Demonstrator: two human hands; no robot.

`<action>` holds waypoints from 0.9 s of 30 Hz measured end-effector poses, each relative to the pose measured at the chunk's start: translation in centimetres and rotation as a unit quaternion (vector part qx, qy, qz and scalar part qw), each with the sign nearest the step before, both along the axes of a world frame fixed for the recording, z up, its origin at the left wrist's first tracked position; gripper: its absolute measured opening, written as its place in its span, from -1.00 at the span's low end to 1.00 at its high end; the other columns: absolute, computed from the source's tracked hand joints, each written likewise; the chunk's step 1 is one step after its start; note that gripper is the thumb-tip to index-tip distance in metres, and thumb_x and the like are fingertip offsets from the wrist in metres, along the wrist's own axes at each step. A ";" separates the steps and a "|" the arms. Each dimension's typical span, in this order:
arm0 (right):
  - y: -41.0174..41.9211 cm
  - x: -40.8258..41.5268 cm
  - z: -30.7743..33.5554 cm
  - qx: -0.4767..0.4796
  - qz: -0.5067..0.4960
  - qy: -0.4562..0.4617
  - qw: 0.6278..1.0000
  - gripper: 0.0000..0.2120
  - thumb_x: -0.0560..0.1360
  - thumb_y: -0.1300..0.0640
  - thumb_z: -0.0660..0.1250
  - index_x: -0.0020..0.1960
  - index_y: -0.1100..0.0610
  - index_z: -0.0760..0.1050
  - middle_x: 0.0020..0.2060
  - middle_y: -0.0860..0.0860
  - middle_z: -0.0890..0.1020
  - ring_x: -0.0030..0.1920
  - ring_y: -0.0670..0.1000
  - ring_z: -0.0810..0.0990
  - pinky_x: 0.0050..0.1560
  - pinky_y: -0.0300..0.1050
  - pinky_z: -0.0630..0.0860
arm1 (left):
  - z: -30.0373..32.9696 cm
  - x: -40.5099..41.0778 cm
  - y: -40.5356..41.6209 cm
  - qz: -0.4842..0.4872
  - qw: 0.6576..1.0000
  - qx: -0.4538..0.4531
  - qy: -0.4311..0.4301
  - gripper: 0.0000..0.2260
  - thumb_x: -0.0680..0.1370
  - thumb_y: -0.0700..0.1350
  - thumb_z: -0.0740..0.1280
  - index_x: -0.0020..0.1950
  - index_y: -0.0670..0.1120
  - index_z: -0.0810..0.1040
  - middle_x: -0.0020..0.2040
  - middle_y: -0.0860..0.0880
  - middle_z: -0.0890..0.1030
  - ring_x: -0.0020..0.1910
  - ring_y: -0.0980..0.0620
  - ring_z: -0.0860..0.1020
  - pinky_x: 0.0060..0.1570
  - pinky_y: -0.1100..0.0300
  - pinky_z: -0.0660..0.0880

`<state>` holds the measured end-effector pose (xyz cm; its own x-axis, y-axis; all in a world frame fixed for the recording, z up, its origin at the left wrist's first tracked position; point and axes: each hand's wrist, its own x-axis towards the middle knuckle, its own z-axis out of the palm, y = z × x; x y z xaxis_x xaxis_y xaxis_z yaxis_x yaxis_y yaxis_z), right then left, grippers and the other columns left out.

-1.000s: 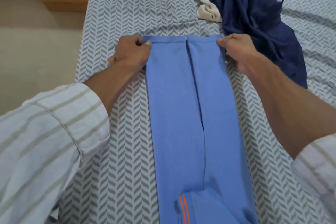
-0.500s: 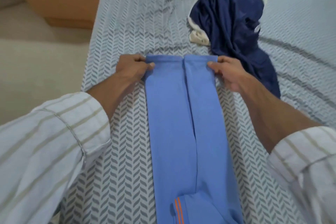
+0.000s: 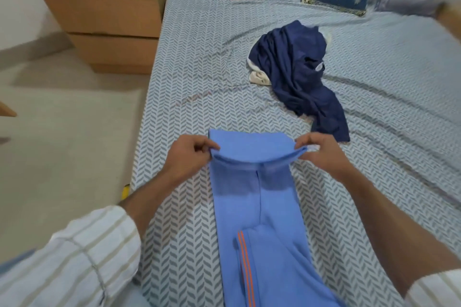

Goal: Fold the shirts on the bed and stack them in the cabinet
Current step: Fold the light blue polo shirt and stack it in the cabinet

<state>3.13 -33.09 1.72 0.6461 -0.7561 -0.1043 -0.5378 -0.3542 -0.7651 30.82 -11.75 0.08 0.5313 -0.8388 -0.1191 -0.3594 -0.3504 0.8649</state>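
Now shirt (image 3: 252, 197) hem lifted off bed (image 3: 199, 62).

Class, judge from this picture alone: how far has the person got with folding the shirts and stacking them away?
Done: the light blue shirt lies as a narrow strip, sides folded in. In hand: the left hand and right hand pinch its far corners, raised off the bed. Left: finishing that fold, the crumpled navy shirt, and all stacking. No cabinet shows, unless the wooden drawer unit is it.

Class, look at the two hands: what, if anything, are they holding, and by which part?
Both hold the light blue shirt: left hand and right hand each pinch a far corner, lifted off the bed.
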 end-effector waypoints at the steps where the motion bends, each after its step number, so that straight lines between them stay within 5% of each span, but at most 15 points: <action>1: 1.0 -0.7 -0.6 -0.020 0.012 0.015 1.000 -0.68 0.35 0.48 0.47 -0.23 0.05 0.63 -0.20 -0.05 0.68 -0.09 -0.01 0.64 -0.03 -0.14 0.52 | -0.5 -0.7 1.0 -0.021 1.000 0.019 -0.008 -0.65 0.42 -0.34 0.44 -0.22 0.17 0.68 -0.32 0.01 0.67 -0.33 0.14 0.55 -0.19 0.15 0.52; 5: 3.6 -2.4 -2.9 0.010 -0.001 0.073 0.997 -0.66 0.30 0.53 0.34 -0.18 0.13 0.64 -0.11 0.05 0.64 -0.05 0.03 0.61 -0.07 -0.18 0.50 | -1.9 -2.9 3.9 -0.073 0.994 0.082 -0.012 -0.65 0.43 -0.35 0.37 0.02 0.08 0.67 -0.22 0.09 0.67 -0.27 0.22 0.60 -0.14 0.31 0.50; 8: 3.5 -1.3 -2.6 0.142 -0.111 -0.002 0.984 -0.78 0.41 0.47 0.28 -0.07 0.20 0.53 -0.18 0.15 0.60 -0.17 0.09 0.56 -0.12 0.01 0.45 | -1.7 -2.8 3.3 0.052 0.989 0.073 0.119 -0.76 0.46 -0.24 0.34 0.08 -0.01 0.54 -0.24 -0.11 0.69 -0.25 -0.08 0.66 -0.14 -0.03 0.62; 10: 2.5 0.1 -2.1 0.194 -0.183 -0.035 0.963 -0.93 0.51 0.26 0.36 -0.05 0.21 0.48 -0.24 0.15 0.59 -0.27 0.07 0.51 -0.15 0.02 0.45 | -1.0 -2.4 1.8 0.140 0.962 0.075 0.221 -0.84 0.52 -0.17 0.40 0.08 -0.14 0.53 -0.19 -0.23 0.69 -0.29 -0.12 0.64 -0.17 -0.10 0.63; 14: 0.3 3.4 -1.1 0.256 -0.210 0.070 0.941 -0.53 0.47 -0.21 0.45 -0.11 0.24 0.59 -0.29 0.09 0.60 -0.28 0.04 0.50 -0.23 -0.06 0.45 | 0.6 -1.8 -0.7 0.187 0.932 0.132 0.280 -0.60 0.55 0.07 0.42 -0.03 -0.31 0.62 -0.27 -0.21 0.65 -0.41 -0.06 0.55 -0.47 0.18 0.48; 18: -0.2 5.9 -0.6 0.276 -0.206 0.140 0.928 -0.62 0.45 -0.11 0.51 -0.12 0.22 0.56 -0.29 0.06 0.59 -0.31 0.05 0.52 -0.33 -0.11 0.41 | 0.8 -1.6 -2.5 0.183 0.919 0.133 0.322 -0.70 0.50 -0.09 0.49 0.02 -0.33 0.61 -0.16 -0.22 0.66 -0.32 -0.12 0.60 -0.36 0.09 0.53; 22: -0.5 6.3 -1.2 0.300 -0.220 0.091 0.924 -0.78 0.57 0.04 0.39 0.01 0.22 0.55 -0.18 0.10 0.60 -0.26 0.10 0.56 -0.28 -0.04 0.49 | 0.4 -1.9 -3.1 0.195 0.904 0.085 0.370 -0.87 0.52 -0.21 0.44 -0.13 -0.17 0.50 -0.10 -0.20 0.65 -0.21 -0.12 0.62 -0.27 0.03 0.59; 27: -0.6 5.0 -1.9 0.407 -0.199 0.054 0.890 -0.64 0.57 -0.09 0.36 0.15 0.20 0.57 0.02 0.15 0.71 -0.06 0.19 0.69 -0.17 0.04 0.62 | 0.0 -2.8 -1.9 0.156 0.885 0.104 0.425 -0.89 0.58 -0.25 0.36 0.10 -0.18 0.56 -0.03 -0.17 0.70 -0.15 -0.15 0.68 -0.20 -0.12 0.66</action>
